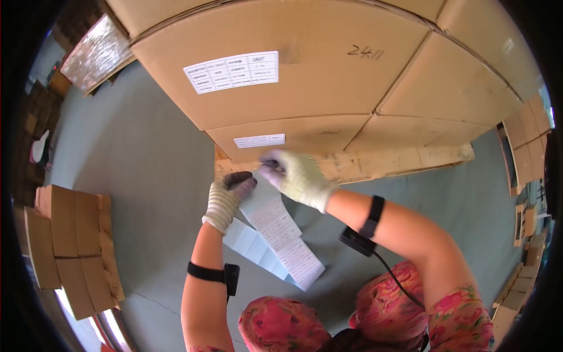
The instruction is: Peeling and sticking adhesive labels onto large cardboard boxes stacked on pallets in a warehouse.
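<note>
A long strip of printed white labels hangs in front of me, with a pale blue strip trailing beside it. My left hand, in a striped knit glove with dark fingertips, pinches the strip's upper left edge. At its top end, my right hand is closed in a similar glove, thumb and fingers together on the strip; motion smears the fingertips. Just beyond the hands stand large cardboard boxes. White labels are stuck on two of their faces.
The big boxes rest on a wooden pallet. Smaller cartons are stacked on a pallet at the left. Farther off lies a film-wrapped load. More cartons line the right side, across the grey floor.
</note>
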Motion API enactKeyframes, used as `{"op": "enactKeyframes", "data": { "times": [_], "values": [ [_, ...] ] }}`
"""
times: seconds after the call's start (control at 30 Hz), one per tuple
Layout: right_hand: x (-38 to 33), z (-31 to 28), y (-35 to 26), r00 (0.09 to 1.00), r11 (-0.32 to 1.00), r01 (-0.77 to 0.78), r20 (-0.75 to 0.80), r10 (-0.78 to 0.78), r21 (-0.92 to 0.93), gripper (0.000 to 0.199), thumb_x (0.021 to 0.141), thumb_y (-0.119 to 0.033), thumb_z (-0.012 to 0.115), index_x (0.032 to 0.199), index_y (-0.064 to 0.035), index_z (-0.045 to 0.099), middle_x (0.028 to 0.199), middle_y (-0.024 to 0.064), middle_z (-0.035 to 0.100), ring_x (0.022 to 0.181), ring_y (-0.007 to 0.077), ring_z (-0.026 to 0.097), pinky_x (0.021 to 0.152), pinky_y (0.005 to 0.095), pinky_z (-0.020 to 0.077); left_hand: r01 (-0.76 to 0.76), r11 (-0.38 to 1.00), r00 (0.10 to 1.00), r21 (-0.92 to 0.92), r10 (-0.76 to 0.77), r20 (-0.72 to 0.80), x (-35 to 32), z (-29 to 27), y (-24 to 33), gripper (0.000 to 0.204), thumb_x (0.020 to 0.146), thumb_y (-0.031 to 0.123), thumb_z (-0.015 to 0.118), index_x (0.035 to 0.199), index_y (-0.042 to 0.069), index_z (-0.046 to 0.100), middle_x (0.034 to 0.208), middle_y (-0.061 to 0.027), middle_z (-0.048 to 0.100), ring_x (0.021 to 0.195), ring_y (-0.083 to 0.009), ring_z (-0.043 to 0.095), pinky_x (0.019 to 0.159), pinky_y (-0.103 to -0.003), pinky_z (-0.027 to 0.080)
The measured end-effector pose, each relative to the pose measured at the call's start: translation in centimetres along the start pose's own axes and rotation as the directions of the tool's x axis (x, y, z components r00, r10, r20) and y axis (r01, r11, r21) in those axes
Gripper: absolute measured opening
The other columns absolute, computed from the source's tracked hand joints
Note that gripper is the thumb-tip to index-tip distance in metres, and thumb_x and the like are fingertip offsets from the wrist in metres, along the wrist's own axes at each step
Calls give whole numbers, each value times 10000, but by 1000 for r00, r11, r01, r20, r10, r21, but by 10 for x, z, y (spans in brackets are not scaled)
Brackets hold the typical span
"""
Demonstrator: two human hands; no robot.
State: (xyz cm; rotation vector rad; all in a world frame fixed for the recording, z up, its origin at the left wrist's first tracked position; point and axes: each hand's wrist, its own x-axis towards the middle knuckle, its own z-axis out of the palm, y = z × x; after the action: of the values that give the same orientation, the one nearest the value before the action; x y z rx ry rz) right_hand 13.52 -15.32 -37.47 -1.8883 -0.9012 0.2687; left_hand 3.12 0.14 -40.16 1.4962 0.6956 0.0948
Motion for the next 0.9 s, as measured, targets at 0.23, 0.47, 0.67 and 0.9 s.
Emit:
{"op": "enactKeyframes", "data": {
  "times": [0.23,0.47,0.67,0.9],
  "values": [
    [8,-26,10,939,940,-293,239,248,176,333,884,-283,537,1100,-34,580,1040,121,633,938,218,595,843,316,452,-182,978,973,-103,194,123,-44,-1,54,724,684,-48,716,1303,15,347,1128,-156,510,1024,-236,535,860,-331,477],
    [-42,-94,-37,970,818,-242,161,184,522,363,919,-176,510,1258,-52,477,1139,69,564,987,133,507,888,254,402,-11,917,967,-399,111,227,-36,39,81,544,814,-45,565,1318,51,381,1026,-192,580,899,-231,604,797,-334,521],
    [-71,-146,-46,989,934,-130,114,97,334,346,808,-30,622,1149,-66,578,1016,88,649,924,121,582,816,264,462,29,918,949,-396,100,301,-40,95,110,318,833,14,542,1140,-68,542,1003,-155,607,881,-191,596,755,-283,507],
    [-95,-170,-64,989,981,149,8,-149,-121,257,809,-106,610,1065,-86,620,942,108,654,853,242,637,768,325,503,-175,933,963,-315,229,142,-79,112,131,389,810,96,586,1144,-94,523,1012,-118,590,893,-152,560,784,-258,456]
  ]
}}
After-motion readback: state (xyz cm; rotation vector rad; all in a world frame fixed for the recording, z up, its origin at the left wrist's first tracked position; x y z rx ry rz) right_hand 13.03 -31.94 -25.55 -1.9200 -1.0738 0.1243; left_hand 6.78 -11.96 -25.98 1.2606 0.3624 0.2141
